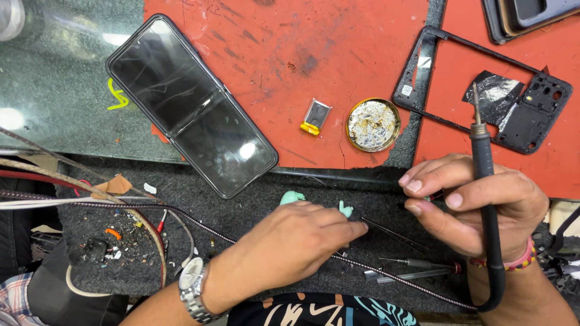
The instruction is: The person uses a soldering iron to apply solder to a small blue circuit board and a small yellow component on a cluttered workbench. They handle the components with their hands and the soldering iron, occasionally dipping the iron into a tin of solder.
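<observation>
Black soldering iron (483, 181) gripped in my right hand (477, 205); my left hand (296, 241) closed, pinching teal-handled tweezers (345, 209) over dark worktop (254, 205)

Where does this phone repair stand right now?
Done: the phone frame lies stripped on the red mat. In hand: the right hand holds a soldering iron, tip raised; the left hand presses a small teal piece. Left: the folding phone lies untouched, nothing reassembled.
</observation>
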Available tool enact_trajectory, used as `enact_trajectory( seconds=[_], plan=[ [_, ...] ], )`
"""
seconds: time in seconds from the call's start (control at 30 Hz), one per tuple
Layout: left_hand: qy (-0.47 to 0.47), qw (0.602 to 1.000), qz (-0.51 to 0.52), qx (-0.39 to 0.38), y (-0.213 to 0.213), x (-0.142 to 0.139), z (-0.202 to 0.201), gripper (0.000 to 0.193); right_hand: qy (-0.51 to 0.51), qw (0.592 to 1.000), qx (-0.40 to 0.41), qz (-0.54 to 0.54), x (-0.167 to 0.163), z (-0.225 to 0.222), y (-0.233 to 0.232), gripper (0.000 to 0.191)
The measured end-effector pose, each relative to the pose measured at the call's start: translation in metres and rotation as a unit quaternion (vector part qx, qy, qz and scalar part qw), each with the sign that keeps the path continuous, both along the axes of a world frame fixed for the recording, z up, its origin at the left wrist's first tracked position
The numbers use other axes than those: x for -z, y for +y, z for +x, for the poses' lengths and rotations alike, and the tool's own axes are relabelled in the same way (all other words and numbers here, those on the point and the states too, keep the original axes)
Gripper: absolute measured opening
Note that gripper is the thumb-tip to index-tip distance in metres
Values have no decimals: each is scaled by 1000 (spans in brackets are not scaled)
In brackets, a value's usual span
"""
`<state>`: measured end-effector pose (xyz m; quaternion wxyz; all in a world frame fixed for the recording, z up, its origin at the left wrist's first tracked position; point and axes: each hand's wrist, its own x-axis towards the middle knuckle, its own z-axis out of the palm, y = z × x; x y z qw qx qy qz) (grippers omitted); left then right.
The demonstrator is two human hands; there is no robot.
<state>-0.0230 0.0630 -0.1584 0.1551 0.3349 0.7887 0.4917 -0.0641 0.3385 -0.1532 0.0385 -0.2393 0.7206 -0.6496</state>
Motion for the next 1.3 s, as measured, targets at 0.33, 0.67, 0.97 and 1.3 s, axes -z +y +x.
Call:
enact_trajectory(
  seconds=[0.33, 0.67, 0.97, 1.3],
  plan=[
    [-12, 988, -127, 83, 31, 30, 40, 9, 26, 1000, 0, -14, 0, 5, -1, 37],
    [166, 983, -8, -76, 8, -2, 34, 25, 5, 998, -20, -66, 7, 10, 9, 34],
    [376, 921, 26, -97, -7, -28, 11, 23, 7, 997, -52, -65, 2, 8, 6, 32],
    [368, 922, 64, -103, -6, -23, 2, 23, 15, 994, -95, -59, -8, -4, 0, 31]
  ],
)
